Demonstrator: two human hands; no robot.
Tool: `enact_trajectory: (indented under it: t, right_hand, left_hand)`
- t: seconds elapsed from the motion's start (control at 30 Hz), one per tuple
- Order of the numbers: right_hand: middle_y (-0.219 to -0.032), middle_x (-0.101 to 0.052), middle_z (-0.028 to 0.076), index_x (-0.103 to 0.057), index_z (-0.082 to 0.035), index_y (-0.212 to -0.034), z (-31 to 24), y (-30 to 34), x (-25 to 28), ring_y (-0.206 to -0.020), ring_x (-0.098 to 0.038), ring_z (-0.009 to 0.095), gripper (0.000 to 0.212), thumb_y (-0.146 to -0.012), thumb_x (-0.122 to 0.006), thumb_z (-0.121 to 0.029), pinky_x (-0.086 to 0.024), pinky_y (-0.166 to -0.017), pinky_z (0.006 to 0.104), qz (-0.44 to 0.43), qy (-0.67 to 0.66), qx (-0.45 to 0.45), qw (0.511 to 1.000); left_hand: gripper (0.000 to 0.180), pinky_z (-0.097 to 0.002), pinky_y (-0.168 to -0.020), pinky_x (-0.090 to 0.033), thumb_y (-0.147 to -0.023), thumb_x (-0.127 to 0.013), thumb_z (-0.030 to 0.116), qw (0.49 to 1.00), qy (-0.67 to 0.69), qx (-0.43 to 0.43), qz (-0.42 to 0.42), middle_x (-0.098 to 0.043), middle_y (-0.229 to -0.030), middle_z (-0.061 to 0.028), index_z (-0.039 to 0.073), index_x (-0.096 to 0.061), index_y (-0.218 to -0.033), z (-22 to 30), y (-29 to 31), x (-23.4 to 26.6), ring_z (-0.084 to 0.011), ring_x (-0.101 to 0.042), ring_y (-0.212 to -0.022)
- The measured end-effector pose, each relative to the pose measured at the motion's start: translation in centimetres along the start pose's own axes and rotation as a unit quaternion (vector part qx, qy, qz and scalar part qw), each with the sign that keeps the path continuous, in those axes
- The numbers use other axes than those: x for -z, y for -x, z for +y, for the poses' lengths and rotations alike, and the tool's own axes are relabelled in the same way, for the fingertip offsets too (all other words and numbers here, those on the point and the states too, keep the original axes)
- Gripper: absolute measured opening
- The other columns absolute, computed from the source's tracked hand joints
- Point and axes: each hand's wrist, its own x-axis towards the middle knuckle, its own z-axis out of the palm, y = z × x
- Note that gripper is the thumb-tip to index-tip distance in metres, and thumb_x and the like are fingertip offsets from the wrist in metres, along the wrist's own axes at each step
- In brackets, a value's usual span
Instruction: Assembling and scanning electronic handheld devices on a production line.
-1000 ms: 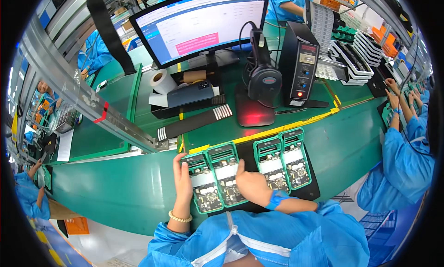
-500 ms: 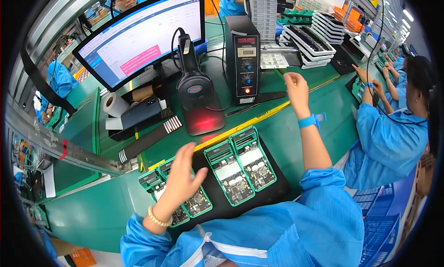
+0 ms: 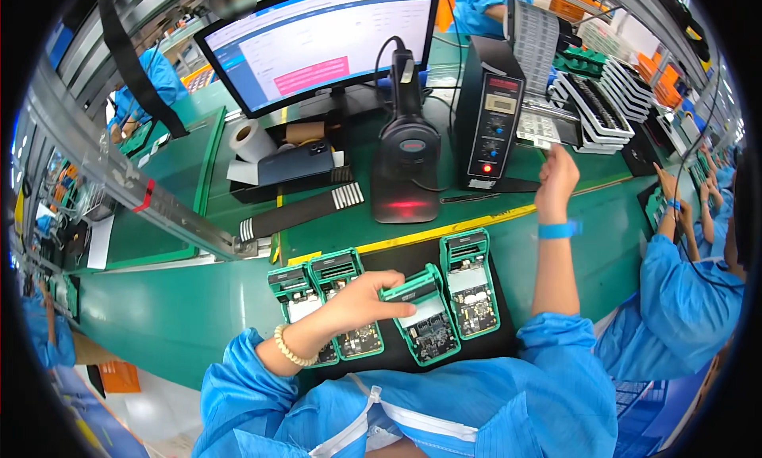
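Observation:
My left hand point(image 3: 361, 301) grips the upper left edge of a circuit board in a green frame point(image 3: 432, 335), thumb over its white part. The frame is tilted, with its top end raised off the black mat point(image 3: 397, 263). Another green-framed circuit board point(image 3: 476, 305) lies just right of it. Two more framed boards, one of them a right-hand board point(image 3: 361, 340), lie partly under my left forearm. My right hand point(image 3: 558, 180) is raised with fingers pinched together, near the label sheet point(image 3: 540, 129) at the black label dispenser point(image 3: 494, 128). What it pinches is too small to make out.
A barcode scanner on a stand point(image 3: 409, 152) casts red light behind the mat. Behind stand a monitor point(image 3: 317, 41), a paper roll point(image 3: 252, 142) and a phone point(image 3: 298, 168). Stacked white trays point(image 3: 595, 113) stand at the back right. A co-worker's blue sleeve point(image 3: 675, 291) is at the right.
My left hand has come down, moved right and taken hold of a framed board, lifting its top end. My right hand stays raised and pinched near the dispenser. The view has shifted.

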Motion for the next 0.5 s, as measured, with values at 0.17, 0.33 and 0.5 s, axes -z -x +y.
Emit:
enact_trajectory:
  t: [0.17,0.33,0.5]
  right_hand:
    - [-0.058,-0.047,-0.003,-0.058,-0.002,-0.073,1.7,10.5,-5.1,-0.051,-0.039,0.005,0.015,-0.076,-0.054,-0.015,-0.029,-0.045,0.0203,-0.279,0.098,-0.072,0.953]
    - [-0.065,-0.046,-0.004,-0.057,-0.006,-0.083,2.5,11.6,-6.4,-0.054,-0.04,0.004,0.014,-0.077,-0.054,-0.018,-0.028,-0.046,0.0176,-0.303,0.1,-0.196,0.927]
    - [-0.055,-0.038,-0.005,-0.05,-0.008,-0.065,2.4,10.8,-4.8,-0.047,-0.034,0.004,0.016,-0.078,-0.054,-0.018,-0.025,-0.042,0.0198,-0.172,-0.038,-0.211,0.961]
  left_hand:
    - [0.018,-0.0204,-0.057,-0.033,-0.065,-0.067,0.004,0.986,0.12,-0.057,0.098,-0.043,-0.064,0.0039,0.005,-0.049,-0.063,-1.0,2.7,1.5,-0.004,-0.041,-0.064]
    - [0.009,-0.0336,-0.072,-0.045,-0.075,-0.057,0.005,0.879,0.396,-0.086,0.251,-0.06,-0.086,-0.0055,0.007,-0.052,-0.082,0.4,1.5,3.4,-0.0143,-0.057,-0.076]
    - [0.008,-0.0416,-0.072,-0.041,-0.077,-0.056,0.012,0.82,0.427,-0.113,0.365,-0.052,-0.073,0.0024,0.013,-0.048,-0.077,0.3,-1.5,4.9,-0.0149,-0.054,-0.075]
